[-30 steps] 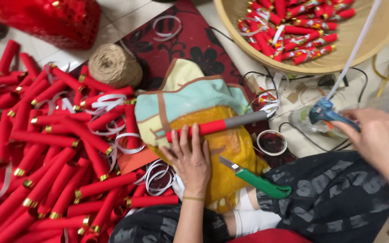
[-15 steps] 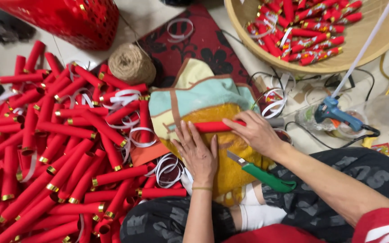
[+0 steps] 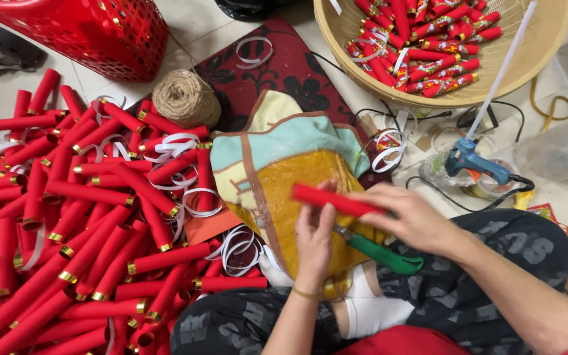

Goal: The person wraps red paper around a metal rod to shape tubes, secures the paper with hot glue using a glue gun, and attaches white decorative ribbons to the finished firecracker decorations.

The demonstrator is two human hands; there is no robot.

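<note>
Both hands, left [image 3: 315, 236] and right [image 3: 410, 217], clamped on one red paper tube [image 3: 336, 200] above yellow cloth [image 3: 290, 190].

To our left, a heap of red tubes [image 3: 80, 223] covers the floor, with a twine ball [image 3: 185, 98] and a red basket [image 3: 80, 29] beyond it. Far right, the woven tray [image 3: 547, 59] and glue gun [image 3: 471, 161] with its cords block passage. We see bare floor [image 3: 192, 26] only between basket and tray.
</note>
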